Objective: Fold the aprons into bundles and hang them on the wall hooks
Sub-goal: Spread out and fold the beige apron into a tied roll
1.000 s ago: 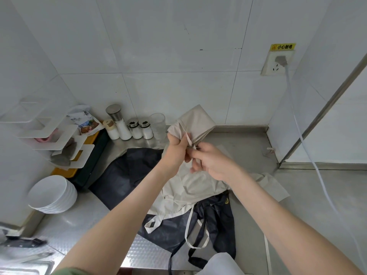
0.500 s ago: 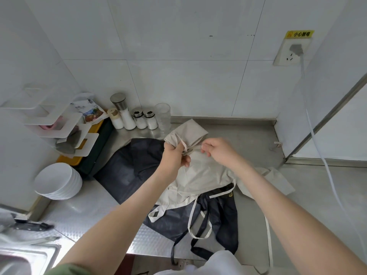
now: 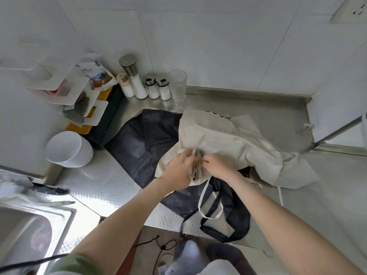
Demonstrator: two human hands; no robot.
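Note:
A beige apron lies crumpled on the steel counter, partly over a dark navy apron. My left hand grips a gathered, pleated fold of the beige cloth at its near edge. My right hand pinches the same fold from the right side, its knuckles close to my left fingers. A beige strap loop hangs from the bundle over the navy apron's black straps at the counter's front edge. No wall hooks are in view.
Salt jars and a glass stand along the back wall. A stack of white bowls sits left, below a white wall rack. A sink is at the lower left. A wall socket is top right.
Both hands have come down from chest height to the counter with the beige apron; the cloth now lies spread, and the hands hold a pleated fold nearer the front edge.

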